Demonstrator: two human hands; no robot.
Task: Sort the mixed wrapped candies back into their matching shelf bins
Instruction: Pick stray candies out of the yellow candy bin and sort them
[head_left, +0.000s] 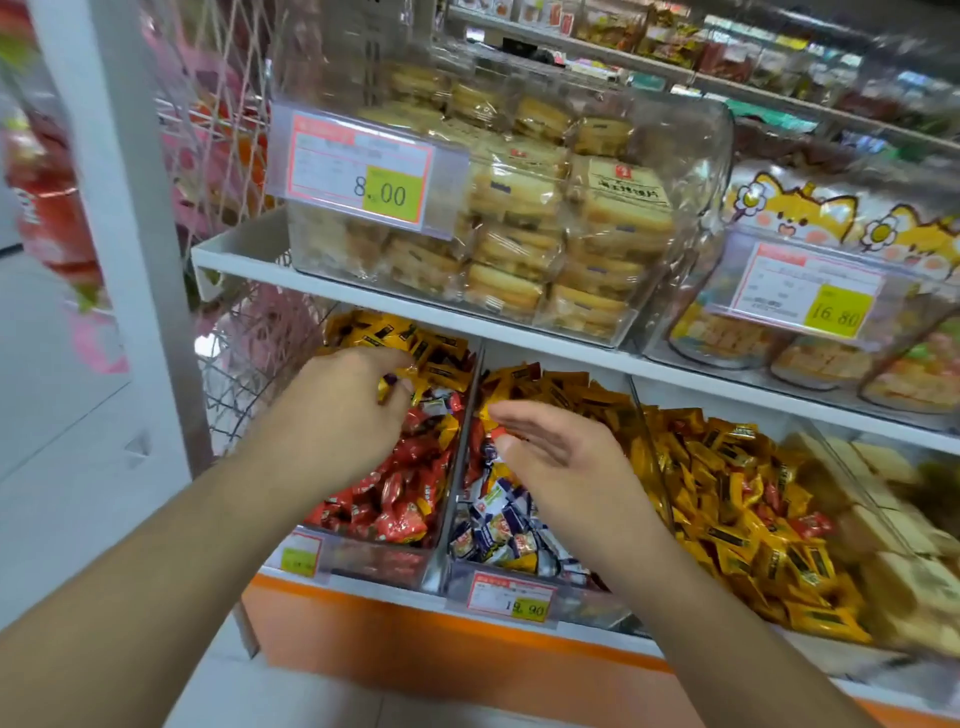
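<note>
Three clear bins of wrapped candies sit side by side on the low shelf. The left bin (374, 564) holds red candies (400, 499) in front and yellow ones (395, 335) behind. My left hand (348, 410) reaches into it, fingers curled round a yellow candy (387, 383). The middle bin (498, 584) holds white-and-blue candies (498, 525), with yellow ones further back. My right hand (550, 452) hovers over it, fingers straight, a small red candy (500, 432) lying by its fingertips. The right bin holds yellow candies (737, 514) with a few red ones mixed in.
A white shelf (415, 306) just above the bins carries a clear box of wrapped biscuits (524, 228) and another with cat-print packs (810, 208). Price tags hang on the bin fronts. A white post (130, 208) and netting stand to the left.
</note>
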